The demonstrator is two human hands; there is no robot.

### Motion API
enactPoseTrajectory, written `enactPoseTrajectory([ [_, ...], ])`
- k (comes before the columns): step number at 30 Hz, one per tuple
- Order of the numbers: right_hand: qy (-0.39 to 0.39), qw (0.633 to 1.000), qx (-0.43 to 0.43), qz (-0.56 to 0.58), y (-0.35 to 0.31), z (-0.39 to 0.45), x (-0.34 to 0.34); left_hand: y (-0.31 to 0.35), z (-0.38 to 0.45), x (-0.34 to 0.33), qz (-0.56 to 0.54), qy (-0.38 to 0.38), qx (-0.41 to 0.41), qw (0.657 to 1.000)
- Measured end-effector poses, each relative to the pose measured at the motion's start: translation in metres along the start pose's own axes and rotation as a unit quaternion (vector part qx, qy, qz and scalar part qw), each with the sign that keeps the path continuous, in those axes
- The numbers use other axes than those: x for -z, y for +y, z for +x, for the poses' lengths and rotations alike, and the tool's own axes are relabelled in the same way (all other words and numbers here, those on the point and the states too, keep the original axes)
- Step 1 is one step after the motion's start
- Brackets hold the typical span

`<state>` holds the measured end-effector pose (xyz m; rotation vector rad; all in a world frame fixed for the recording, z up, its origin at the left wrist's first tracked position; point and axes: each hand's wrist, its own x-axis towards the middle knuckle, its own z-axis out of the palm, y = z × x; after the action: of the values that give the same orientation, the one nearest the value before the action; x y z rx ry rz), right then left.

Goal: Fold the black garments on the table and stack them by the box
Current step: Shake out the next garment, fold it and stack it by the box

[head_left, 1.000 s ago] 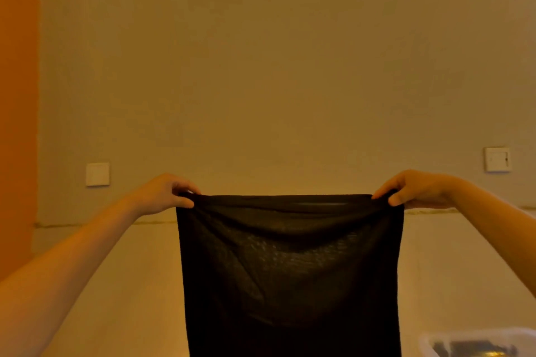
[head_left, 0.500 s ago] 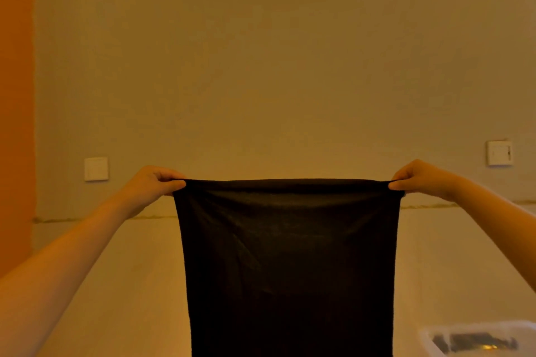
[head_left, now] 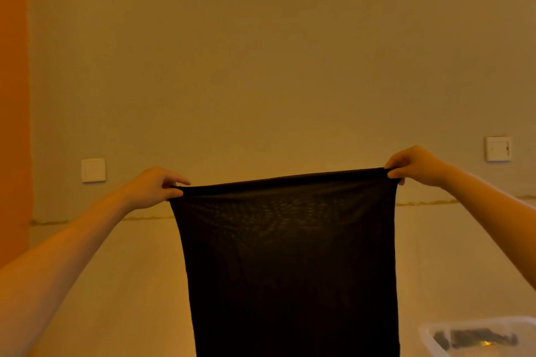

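Black garment (head_left: 290,255) held up, stretched between two hands.
Left hand (head_left: 150,187) pinches its top left corner, right hand (head_left: 414,165) the slightly higher right corner; it hangs over the table (head_left: 130,284), left of the clear box (head_left: 478,336).

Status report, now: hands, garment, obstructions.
Left hand and right hand each pinch a top corner. Black garment hangs spread, unfolded, right corner higher. Clear box low right. Nothing blocking.
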<state>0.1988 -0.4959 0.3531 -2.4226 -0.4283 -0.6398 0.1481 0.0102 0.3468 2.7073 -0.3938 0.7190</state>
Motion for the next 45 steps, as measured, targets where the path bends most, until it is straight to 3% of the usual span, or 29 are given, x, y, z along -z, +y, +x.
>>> enactPoseTrajectory([
  [11,0.081,0.996,0.004,-0.024,-0.027,0.017,0.030,0.012,0.027,0.049,-0.055,0.087,0.097,0.990],
  [14,0.072,0.996,0.007,-0.061,-0.044,0.019,0.046,0.026,0.033,0.066,-0.090,0.089,0.101,0.987],
  [19,0.139,0.990,-0.003,0.002,-0.046,0.021,0.061,0.027,0.037,0.068,-0.246,0.173,0.132,0.945],
  [21,0.104,0.995,-0.009,-0.006,-0.048,0.018,0.063,0.028,0.039,0.066,-0.271,0.194,0.135,0.933],
  [23,0.071,0.997,-0.011,-0.037,-0.051,0.014,0.065,0.033,0.039,0.063,-0.252,0.205,0.138,0.936],
  [28,0.098,0.994,0.003,-0.050,-0.058,0.011,0.073,0.039,0.036,0.054,-0.127,0.231,0.103,0.959],
  [31,0.150,0.988,0.007,-0.036,-0.056,0.010,0.071,0.043,0.034,0.050,-0.157,0.255,0.112,0.947],
  [33,0.175,0.984,0.011,-0.014,-0.052,0.009,0.069,0.044,0.032,0.051,-0.217,0.250,0.123,0.936],
  [36,0.176,0.984,-0.002,0.037,-0.046,0.007,0.067,0.042,0.031,0.055,-0.409,0.232,0.127,0.874],
  [38,0.177,0.981,-0.018,0.073,-0.042,0.009,0.066,0.040,0.033,0.055,-0.460,0.211,0.122,0.854],
  [45,0.141,0.986,-0.042,0.076,-0.022,0.035,0.034,0.018,0.056,0.025,-0.318,0.172,0.159,0.919],
])
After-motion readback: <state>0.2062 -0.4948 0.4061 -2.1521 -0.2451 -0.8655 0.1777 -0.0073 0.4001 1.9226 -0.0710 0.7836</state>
